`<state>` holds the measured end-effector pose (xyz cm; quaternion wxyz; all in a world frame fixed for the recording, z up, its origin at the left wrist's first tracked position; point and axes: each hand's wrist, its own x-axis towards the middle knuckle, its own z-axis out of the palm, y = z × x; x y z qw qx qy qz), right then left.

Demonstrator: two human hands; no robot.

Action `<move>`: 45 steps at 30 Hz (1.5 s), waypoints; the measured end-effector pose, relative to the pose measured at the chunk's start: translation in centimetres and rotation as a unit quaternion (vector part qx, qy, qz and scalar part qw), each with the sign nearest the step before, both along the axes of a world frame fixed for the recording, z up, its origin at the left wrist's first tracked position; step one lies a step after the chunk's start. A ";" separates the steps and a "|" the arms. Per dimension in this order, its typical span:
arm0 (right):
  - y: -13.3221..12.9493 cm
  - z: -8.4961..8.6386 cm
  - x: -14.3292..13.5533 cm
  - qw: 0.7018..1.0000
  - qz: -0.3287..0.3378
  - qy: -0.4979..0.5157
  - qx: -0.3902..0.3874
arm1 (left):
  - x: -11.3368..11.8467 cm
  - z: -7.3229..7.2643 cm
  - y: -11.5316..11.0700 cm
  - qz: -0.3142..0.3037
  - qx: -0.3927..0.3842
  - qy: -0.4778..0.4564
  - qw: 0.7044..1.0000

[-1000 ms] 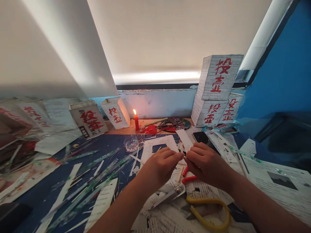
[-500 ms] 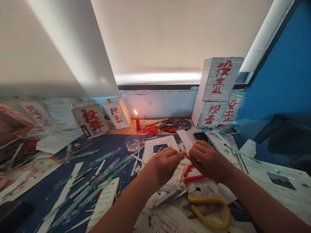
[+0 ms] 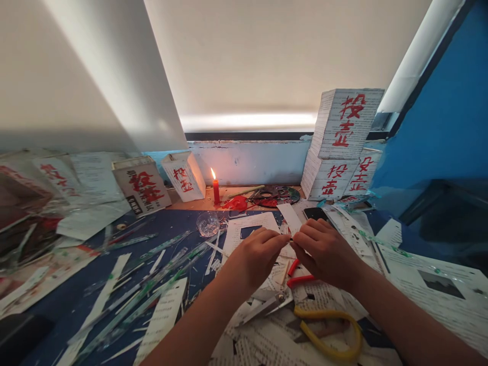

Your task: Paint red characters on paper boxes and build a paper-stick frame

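Note:
My left hand (image 3: pixel 256 254) and my right hand (image 3: pixel 328 250) meet above the middle of the littered table, fingertips nearly touching. Thumb and fingers of each are closed in a pinch around something tiny, mostly hidden and too small to name. Just below the fingers lie red-handled scissors (image 3: pixel 302 281), their blades angled to the lower left. Closer to me rests a pair of yellow-handled scissors (image 3: pixel 337 352) on printed paper scraps. A white paper strip (image 3: pixel 290 218) and a dark phone (image 3: pixel 315 214) lie just beyond my hands.
A lit red candle (image 3: pixel 216 192) burns at the back, with a small clear cup (image 3: pixel 208 224) in front. Lettered paper boxes (image 3: pixel 353 127) stand stacked at the back right; another paper box (image 3: pixel 184 177) stands left of the candle. Plastic strips (image 3: pixel 152 279) litter the left.
My fingers have shifted very slightly around the tiny thing, and a dark spot now shows between the fingertips. The red-handled scissors and everything else on the table stay in place.

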<state>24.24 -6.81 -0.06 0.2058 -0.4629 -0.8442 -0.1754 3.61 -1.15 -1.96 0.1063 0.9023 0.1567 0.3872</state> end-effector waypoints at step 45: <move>-3.8 -1.7 0.4 0.910 0.043 0.128 -0.393 | -0.4 1.2 0.9 0.073 -0.425 -0.195 0.881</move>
